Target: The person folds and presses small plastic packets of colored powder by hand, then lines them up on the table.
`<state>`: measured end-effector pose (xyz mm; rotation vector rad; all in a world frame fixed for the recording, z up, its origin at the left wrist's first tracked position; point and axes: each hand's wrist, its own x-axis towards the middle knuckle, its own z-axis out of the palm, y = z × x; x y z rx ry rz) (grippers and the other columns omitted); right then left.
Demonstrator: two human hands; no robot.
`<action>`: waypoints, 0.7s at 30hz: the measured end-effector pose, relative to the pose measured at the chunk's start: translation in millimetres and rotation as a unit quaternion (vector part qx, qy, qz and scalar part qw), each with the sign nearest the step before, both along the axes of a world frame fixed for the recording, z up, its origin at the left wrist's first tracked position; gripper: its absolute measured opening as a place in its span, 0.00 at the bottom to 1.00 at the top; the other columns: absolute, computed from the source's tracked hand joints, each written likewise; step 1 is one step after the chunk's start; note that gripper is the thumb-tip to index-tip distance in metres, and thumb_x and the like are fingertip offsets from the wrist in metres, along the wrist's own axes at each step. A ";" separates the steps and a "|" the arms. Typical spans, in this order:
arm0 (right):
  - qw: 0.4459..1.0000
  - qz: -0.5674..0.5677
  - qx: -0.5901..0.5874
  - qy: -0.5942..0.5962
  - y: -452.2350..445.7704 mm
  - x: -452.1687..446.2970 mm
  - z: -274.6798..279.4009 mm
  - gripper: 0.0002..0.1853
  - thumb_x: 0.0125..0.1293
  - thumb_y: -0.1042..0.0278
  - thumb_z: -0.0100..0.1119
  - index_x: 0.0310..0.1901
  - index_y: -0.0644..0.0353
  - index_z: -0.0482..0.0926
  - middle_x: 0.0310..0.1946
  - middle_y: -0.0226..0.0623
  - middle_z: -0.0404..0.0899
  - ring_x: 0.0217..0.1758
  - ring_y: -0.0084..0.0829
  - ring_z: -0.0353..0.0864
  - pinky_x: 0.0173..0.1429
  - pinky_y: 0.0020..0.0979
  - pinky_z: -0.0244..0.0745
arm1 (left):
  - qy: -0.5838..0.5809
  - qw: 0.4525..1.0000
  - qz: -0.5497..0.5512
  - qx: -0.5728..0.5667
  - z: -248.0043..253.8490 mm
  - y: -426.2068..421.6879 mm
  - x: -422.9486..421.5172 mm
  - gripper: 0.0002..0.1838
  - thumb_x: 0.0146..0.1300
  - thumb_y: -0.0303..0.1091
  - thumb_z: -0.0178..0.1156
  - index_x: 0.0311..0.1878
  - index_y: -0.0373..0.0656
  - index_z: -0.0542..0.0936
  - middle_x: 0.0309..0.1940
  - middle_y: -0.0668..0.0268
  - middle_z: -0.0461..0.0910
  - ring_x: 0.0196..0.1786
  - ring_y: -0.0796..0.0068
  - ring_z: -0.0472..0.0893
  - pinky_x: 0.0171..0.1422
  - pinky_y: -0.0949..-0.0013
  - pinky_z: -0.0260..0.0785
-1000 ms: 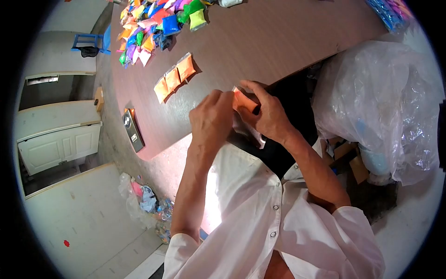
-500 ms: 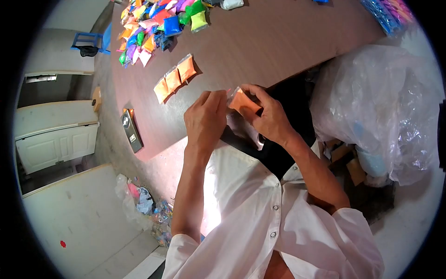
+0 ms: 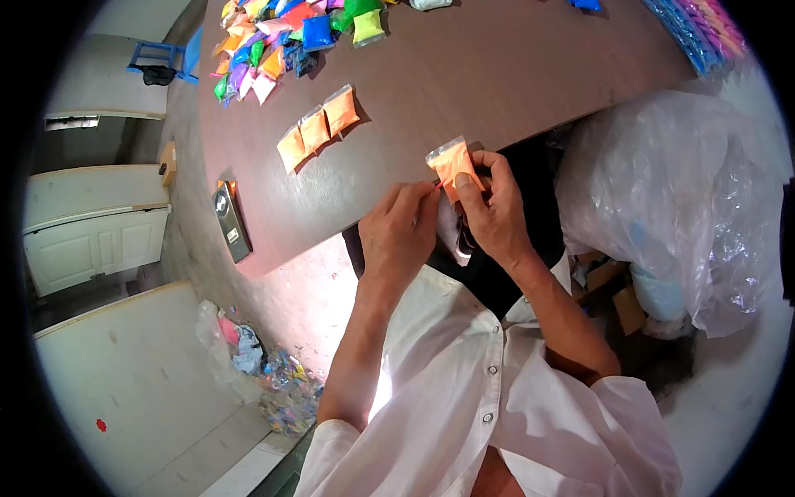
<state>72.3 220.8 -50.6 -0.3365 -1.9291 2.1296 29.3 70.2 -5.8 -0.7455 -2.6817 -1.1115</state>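
My right hand (image 3: 495, 207) pinches an orange packet (image 3: 455, 166) with a clear top edge, just over the near edge of the table. Close to its lower left side is my left hand (image 3: 401, 230), fingers pressed together; a tiny red tip shows at the fingertips, too small to name. Farther left on the table lie three orange packets side by side (image 3: 315, 130). Beyond them is a heap of small packets in many colours (image 3: 277, 41).
A dark phone-like device (image 3: 231, 222) lies near the left edge of the brown table (image 3: 497, 83). Large clear plastic bags (image 3: 654, 207) bulge at the right. Blue and pink packs (image 3: 700, 33) sit at the far right corner. Plastic scraps (image 3: 286, 389) lie on the floor.
The orange packet in my right hand has turned more upright, its face now in bright light. My left hand has moved right and slightly down, below the packet's edge.
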 end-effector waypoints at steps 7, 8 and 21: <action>0.992 -0.036 -0.069 -0.100 2.2 2.8 4.6 0.21 0.78 0.56 0.61 0.57 0.67 0.74 0.47 0.42 0.83 0.41 0.23 0.85 0.41 0.25 0.81 | 0.035 0.999 -0.031 -0.005 -7.5 9.7 -5.3 0.04 0.66 0.23 0.71 0.43 0.38 0.86 0.36 0.59 0.87 0.33 0.64 0.88 0.37 0.65 0.81; 0.985 -0.020 -0.105 -0.138 4.1 3.6 7.1 0.21 0.78 0.55 0.62 0.57 0.67 0.74 0.45 0.41 0.83 0.39 0.22 0.84 0.38 0.24 0.80 | 0.044 0.998 -0.039 -0.020 -8.7 10.1 -7.5 0.04 0.66 0.23 0.71 0.42 0.38 0.87 0.36 0.59 0.87 0.33 0.62 0.88 0.38 0.65 0.81; 0.984 -0.032 -0.107 -0.137 5.2 -0.6 -1.4 0.22 0.77 0.49 0.59 0.52 0.66 0.77 0.41 0.37 0.83 0.39 0.23 0.84 0.37 0.25 0.80 | 0.034 0.998 -0.053 -0.005 -7.2 11.8 -12.3 0.03 0.65 0.24 0.70 0.41 0.39 0.87 0.35 0.59 0.86 0.36 0.58 0.88 0.41 0.62 0.81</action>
